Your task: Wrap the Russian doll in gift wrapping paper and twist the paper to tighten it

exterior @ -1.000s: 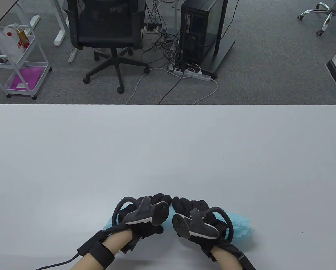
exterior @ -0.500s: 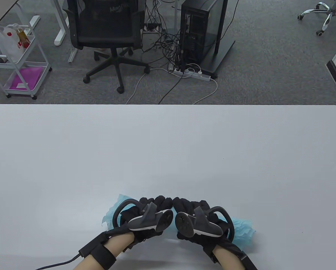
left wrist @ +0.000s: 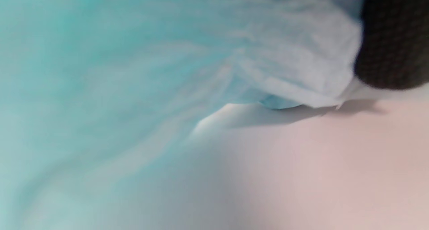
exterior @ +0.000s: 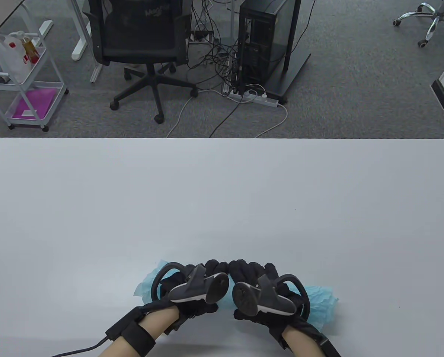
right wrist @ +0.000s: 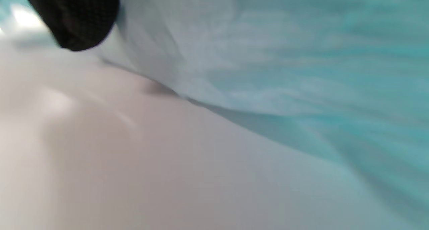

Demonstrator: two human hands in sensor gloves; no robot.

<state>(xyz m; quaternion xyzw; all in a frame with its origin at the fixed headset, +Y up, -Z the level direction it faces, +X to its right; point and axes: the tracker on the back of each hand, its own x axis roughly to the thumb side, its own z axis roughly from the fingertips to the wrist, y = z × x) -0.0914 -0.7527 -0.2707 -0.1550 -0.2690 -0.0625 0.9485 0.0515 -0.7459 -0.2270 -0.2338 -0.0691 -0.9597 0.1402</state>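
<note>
Light blue wrapping paper [exterior: 320,303] lies near the table's front edge, sticking out left and right of my hands. Both gloved hands sit side by side on top of it, fingers curled over the bundle: left hand [exterior: 201,273], right hand [exterior: 253,273]. The doll itself is hidden under the paper and my hands. The left wrist view is filled by blurred blue paper [left wrist: 134,72] on the table, with a fingertip [left wrist: 392,39] at its top right. In the right wrist view, blue paper [right wrist: 285,55] shows beside a fingertip [right wrist: 77,15] at the top left.
The white table [exterior: 222,193] stretches out beyond my hands. Past its far edge stand an office chair [exterior: 140,48], a computer tower [exterior: 262,41] with cables, and a white cart [exterior: 21,81] on the left.
The paper's left end has come out from under my left hand and now shows beside it. Both hands have shifted slightly and rolled over the bundle.
</note>
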